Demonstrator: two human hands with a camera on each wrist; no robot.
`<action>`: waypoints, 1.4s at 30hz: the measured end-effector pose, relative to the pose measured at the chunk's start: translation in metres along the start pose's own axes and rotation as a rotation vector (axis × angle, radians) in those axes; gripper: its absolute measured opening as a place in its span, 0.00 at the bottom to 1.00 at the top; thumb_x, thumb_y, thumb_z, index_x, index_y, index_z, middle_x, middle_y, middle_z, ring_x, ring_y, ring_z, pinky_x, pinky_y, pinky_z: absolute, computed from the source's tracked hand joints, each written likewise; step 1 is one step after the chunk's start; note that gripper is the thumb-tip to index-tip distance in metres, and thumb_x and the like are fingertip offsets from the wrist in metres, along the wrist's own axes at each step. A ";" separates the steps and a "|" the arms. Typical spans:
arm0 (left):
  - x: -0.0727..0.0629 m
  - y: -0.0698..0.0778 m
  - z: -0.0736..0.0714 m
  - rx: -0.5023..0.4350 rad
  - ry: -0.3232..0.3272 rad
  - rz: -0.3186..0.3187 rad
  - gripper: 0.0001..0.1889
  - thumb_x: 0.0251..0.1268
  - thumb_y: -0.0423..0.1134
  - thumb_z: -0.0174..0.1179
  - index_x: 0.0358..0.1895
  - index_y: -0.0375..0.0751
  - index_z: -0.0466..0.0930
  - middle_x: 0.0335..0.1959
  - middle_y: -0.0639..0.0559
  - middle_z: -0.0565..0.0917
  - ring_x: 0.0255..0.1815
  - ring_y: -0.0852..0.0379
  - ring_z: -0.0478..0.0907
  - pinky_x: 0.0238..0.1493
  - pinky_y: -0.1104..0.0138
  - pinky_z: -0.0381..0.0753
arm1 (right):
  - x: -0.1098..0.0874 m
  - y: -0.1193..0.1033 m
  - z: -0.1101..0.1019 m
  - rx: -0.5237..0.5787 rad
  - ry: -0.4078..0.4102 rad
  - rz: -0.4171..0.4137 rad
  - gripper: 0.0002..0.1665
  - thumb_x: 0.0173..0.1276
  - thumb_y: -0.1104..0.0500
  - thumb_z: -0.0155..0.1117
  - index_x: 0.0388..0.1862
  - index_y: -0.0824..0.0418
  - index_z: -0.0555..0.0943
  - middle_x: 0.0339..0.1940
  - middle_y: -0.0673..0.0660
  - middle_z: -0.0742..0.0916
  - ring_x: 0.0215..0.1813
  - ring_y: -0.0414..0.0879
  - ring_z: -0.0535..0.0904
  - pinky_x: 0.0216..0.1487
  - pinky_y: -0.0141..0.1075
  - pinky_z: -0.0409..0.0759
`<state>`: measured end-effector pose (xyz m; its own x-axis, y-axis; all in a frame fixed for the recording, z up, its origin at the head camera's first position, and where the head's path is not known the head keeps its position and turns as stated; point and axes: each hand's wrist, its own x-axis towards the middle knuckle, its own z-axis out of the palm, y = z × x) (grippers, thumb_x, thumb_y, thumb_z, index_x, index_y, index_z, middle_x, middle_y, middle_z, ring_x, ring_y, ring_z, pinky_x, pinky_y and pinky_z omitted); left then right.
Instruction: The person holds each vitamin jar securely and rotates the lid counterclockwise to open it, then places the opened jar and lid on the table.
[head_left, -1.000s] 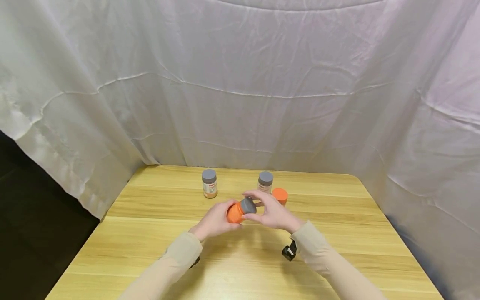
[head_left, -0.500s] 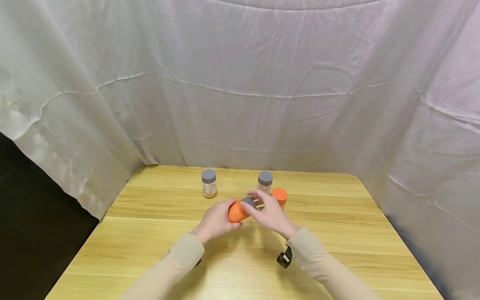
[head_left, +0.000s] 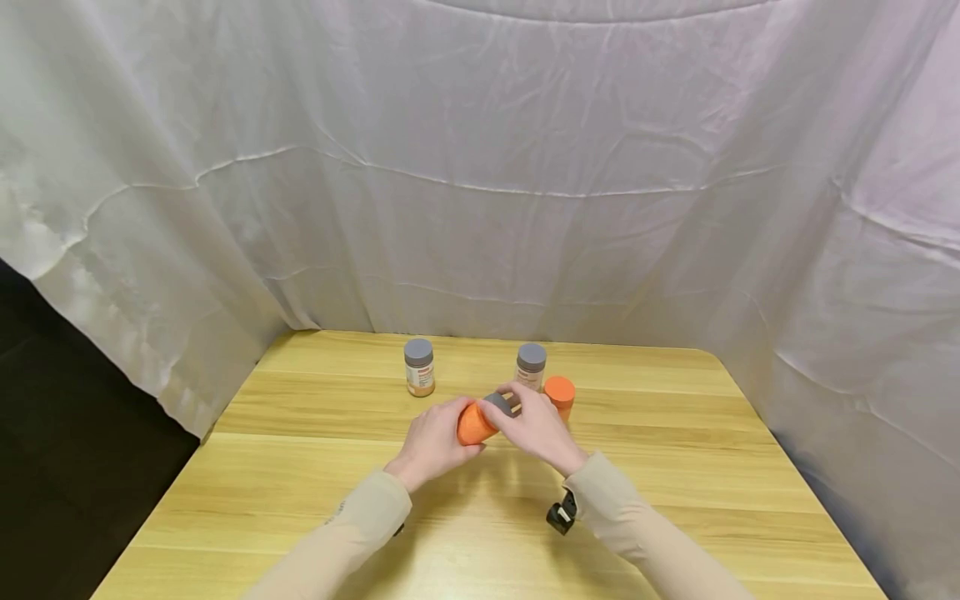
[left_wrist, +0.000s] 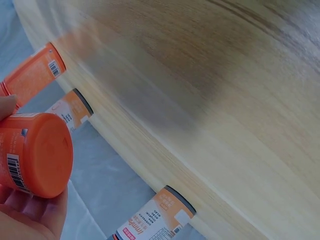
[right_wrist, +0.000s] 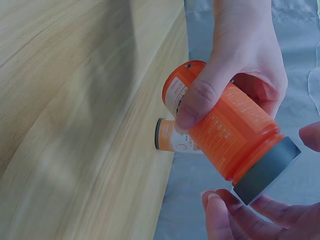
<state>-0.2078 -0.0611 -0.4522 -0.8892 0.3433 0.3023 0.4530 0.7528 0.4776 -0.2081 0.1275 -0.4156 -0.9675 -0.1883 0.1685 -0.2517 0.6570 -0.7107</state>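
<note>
Above the middle of the table, my left hand grips an orange bottle round its body, tilted with its grey screw cap toward my right hand. The fingers and thumb of that hand curl around the cap, partly hiding it in the head view. From the right wrist side, fingertips lie at the cap's lower edge and the cap sits on the bottle's neck. The bottle's orange base and a barcode face the left wrist camera.
Behind the hands stand a grey-capped bottle at left and another grey-capped bottle at right. An orange-capped bottle stands just right of that one. Pale curtains enclose the wooden table.
My right hand's thumb and fingers have shifted round the grey cap, and its wrist has moved slightly left. My left hand and the bottle have hardly moved; the standing bottles stay put.
</note>
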 end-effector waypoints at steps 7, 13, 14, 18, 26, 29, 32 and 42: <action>-0.001 0.001 0.000 0.000 0.014 -0.004 0.29 0.48 0.46 0.78 0.55 0.46 0.78 0.39 0.54 0.85 0.34 0.58 0.79 0.33 0.63 0.76 | 0.001 -0.002 0.002 -0.006 0.010 -0.004 0.24 0.68 0.39 0.66 0.50 0.55 0.83 0.37 0.55 0.90 0.37 0.43 0.85 0.33 0.35 0.81; -0.001 0.001 0.000 -0.014 0.013 -0.011 0.29 0.47 0.45 0.78 0.54 0.46 0.77 0.37 0.53 0.85 0.32 0.58 0.78 0.33 0.63 0.76 | 0.002 -0.003 0.002 -0.007 0.022 -0.019 0.23 0.67 0.40 0.66 0.48 0.56 0.84 0.36 0.55 0.90 0.36 0.43 0.85 0.32 0.34 0.81; -0.001 0.001 0.000 -0.014 0.011 -0.012 0.29 0.47 0.46 0.78 0.54 0.46 0.77 0.37 0.53 0.85 0.32 0.58 0.78 0.33 0.63 0.76 | 0.002 -0.003 0.002 -0.006 0.023 -0.015 0.22 0.67 0.40 0.67 0.48 0.55 0.84 0.36 0.55 0.90 0.36 0.43 0.85 0.32 0.34 0.81; 0.000 0.001 0.002 -0.022 0.003 -0.010 0.28 0.48 0.45 0.78 0.54 0.45 0.77 0.37 0.53 0.85 0.33 0.57 0.79 0.34 0.63 0.77 | 0.002 -0.002 0.003 -0.004 0.024 -0.022 0.21 0.67 0.41 0.67 0.47 0.56 0.85 0.36 0.55 0.90 0.35 0.42 0.85 0.32 0.33 0.81; 0.001 -0.002 0.005 -0.061 -0.029 0.034 0.26 0.54 0.44 0.74 0.54 0.42 0.76 0.38 0.52 0.83 0.36 0.57 0.77 0.38 0.62 0.77 | 0.003 -0.001 0.002 -0.010 0.008 -0.033 0.22 0.68 0.41 0.66 0.49 0.57 0.84 0.36 0.55 0.90 0.34 0.40 0.84 0.31 0.33 0.81; 0.000 -0.004 0.007 -0.080 -0.035 0.070 0.25 0.56 0.42 0.73 0.55 0.41 0.74 0.39 0.52 0.82 0.37 0.57 0.77 0.40 0.62 0.78 | 0.004 0.000 0.002 -0.011 0.006 -0.043 0.23 0.68 0.41 0.66 0.48 0.58 0.84 0.36 0.55 0.90 0.34 0.41 0.85 0.31 0.33 0.81; 0.000 -0.005 0.010 -0.096 -0.042 0.096 0.24 0.58 0.39 0.71 0.55 0.39 0.72 0.40 0.51 0.80 0.39 0.57 0.76 0.42 0.61 0.79 | 0.004 0.000 0.001 -0.009 0.007 -0.052 0.23 0.69 0.41 0.66 0.49 0.59 0.84 0.37 0.56 0.90 0.35 0.42 0.85 0.32 0.34 0.82; -0.001 -0.006 0.010 -0.184 -0.098 0.081 0.25 0.62 0.38 0.69 0.58 0.37 0.69 0.43 0.50 0.80 0.40 0.58 0.76 0.43 0.62 0.78 | 0.004 0.001 0.001 -0.001 -0.029 -0.083 0.22 0.68 0.44 0.67 0.51 0.59 0.83 0.38 0.58 0.90 0.37 0.44 0.86 0.33 0.33 0.82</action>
<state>-0.2105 -0.0605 -0.4640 -0.8474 0.4580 0.2686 0.5192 0.6087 0.6000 -0.2121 0.1271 -0.4164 -0.9422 -0.2636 0.2069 -0.3313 0.6392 -0.6940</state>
